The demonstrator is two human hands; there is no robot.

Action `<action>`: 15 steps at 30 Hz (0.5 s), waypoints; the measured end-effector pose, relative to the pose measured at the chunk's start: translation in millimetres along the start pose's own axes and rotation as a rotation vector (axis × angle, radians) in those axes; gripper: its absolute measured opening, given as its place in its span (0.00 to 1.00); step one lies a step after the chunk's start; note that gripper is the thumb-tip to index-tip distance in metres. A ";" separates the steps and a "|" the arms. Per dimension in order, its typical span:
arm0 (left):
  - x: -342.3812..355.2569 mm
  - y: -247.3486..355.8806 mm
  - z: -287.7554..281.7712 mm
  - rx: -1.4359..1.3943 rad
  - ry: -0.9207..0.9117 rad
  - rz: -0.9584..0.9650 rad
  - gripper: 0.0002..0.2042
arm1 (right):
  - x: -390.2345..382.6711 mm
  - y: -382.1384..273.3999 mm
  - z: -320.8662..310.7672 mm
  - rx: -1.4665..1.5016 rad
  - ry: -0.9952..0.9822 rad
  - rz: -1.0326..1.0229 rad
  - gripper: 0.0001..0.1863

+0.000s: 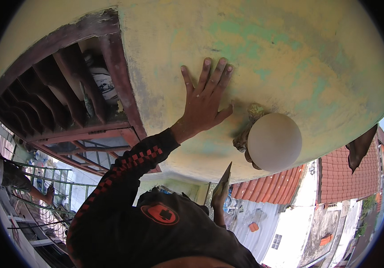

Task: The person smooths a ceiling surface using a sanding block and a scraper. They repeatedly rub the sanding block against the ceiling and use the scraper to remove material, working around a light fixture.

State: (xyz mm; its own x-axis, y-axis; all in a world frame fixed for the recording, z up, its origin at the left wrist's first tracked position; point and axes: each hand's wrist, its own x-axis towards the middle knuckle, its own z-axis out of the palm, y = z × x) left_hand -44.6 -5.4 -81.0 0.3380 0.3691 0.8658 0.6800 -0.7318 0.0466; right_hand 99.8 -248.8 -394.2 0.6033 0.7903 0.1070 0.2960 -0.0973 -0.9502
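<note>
My left hand [205, 94] lies with fingers spread against the yellow wall [165, 53], which has green and grey patches. To its lower right a white globe lamp [274, 141] sits on a weathered bracket [241, 140]. My right hand [217, 203] is low in the middle, below the lamp, closed on a flat, pointed tool [223, 181] that looks like a scraper blade and is seen nearly edge-on. The fingers on that tool are partly hidden.
A maroon slatted vent and window frame [114, 67] border the wall on the left. Another person's leg [20, 178] is at the far left by green metal railings [62, 176]. Tiled roofs [341, 178] and white walls lie far below on the right.
</note>
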 end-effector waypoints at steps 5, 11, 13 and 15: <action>-5.8 5.8 -1.0 -0.027 -0.037 -0.009 0.44 | 7.4 -1.0 -1.3 -0.040 0.066 -0.071 0.25; 18.3 7.6 -11.2 -0.053 -0.022 0.039 0.43 | 4.3 4.2 -7.8 0.001 -0.015 -0.072 0.27; 59.6 -0.9 -31.6 0.009 0.082 0.054 0.42 | 6.2 19.7 -2.9 -0.057 0.077 -0.066 0.26; 78.8 -4.7 -44.2 0.046 0.139 0.061 0.40 | 11.9 28.8 -1.0 0.009 0.087 -0.113 0.26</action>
State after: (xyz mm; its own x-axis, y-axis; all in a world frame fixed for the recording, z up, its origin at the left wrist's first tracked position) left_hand -49.9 1.9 9.0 0.2886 0.2392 0.9271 0.6909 -0.7224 -0.0287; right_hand 116.2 -242.9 -420.0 0.6285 0.7404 0.2382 0.3590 -0.0046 -0.9333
